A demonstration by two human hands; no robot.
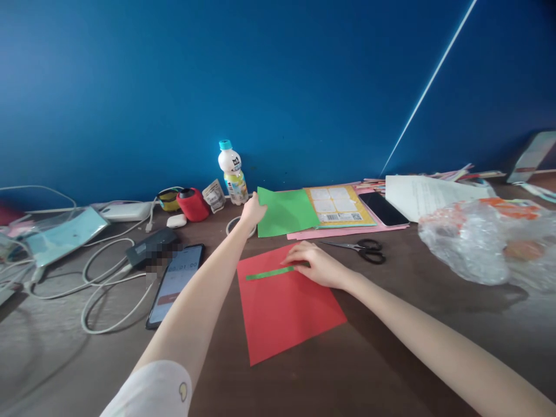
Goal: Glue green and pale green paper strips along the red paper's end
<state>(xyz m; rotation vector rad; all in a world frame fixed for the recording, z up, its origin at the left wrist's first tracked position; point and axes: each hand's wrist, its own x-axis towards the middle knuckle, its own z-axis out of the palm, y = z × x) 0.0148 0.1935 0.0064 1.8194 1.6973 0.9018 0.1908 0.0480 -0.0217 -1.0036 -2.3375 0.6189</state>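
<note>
My left hand reaches forward to the left edge of a green paper sheet, its fingers closed on that edge near the raised upper corner. On the table in front of me lies a red paper sheet, turned slightly. Across its upper part runs a narrow green paper strip. My right hand rests over the upper right of the red sheet, with curled fingers and thumb on the strip's right end. Part of the strip is hidden under these fingers. Black-handled scissors lie just beyond my right hand.
Behind are a yellow printed pad, a dark phone and a drink bottle. A lit phone, a black adapter and looping white cables lie left. A clear plastic bag sits right. A blue wall closes the back.
</note>
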